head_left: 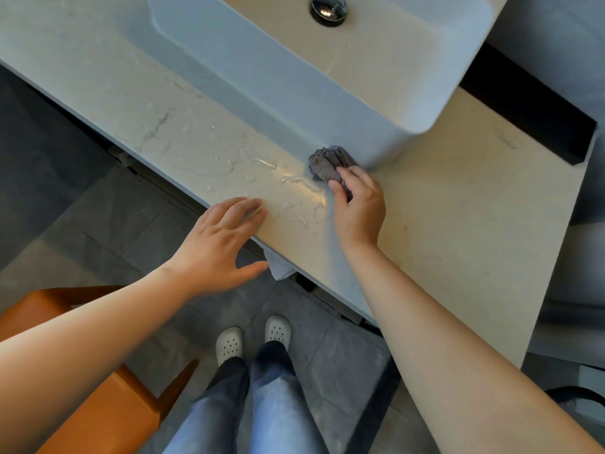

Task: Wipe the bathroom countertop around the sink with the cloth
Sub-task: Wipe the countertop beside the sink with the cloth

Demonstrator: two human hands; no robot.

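A pale stone countertop (pixel 458 204) carries a white rectangular basin (pixel 262 70) with a chrome drain (pixel 328 9). My right hand (pixel 358 211) presses a crumpled grey cloth (pixel 327 165) onto the counter right at the basin's near corner. Water streaks and droplets (pixel 255 172) lie on the counter left of the cloth. My left hand (pixel 222 244) rests flat on the counter's front edge, fingers spread, thumb hanging below the edge, holding nothing.
An orange stool (pixel 98 398) stands at the lower left on the grey tiled floor (pixel 82 208). A white cloth corner (pixel 280 267) hangs under the counter's front edge. A dark gap (pixel 530 106) runs behind the counter on the right. My legs and white shoes (pixel 252 339) are below.
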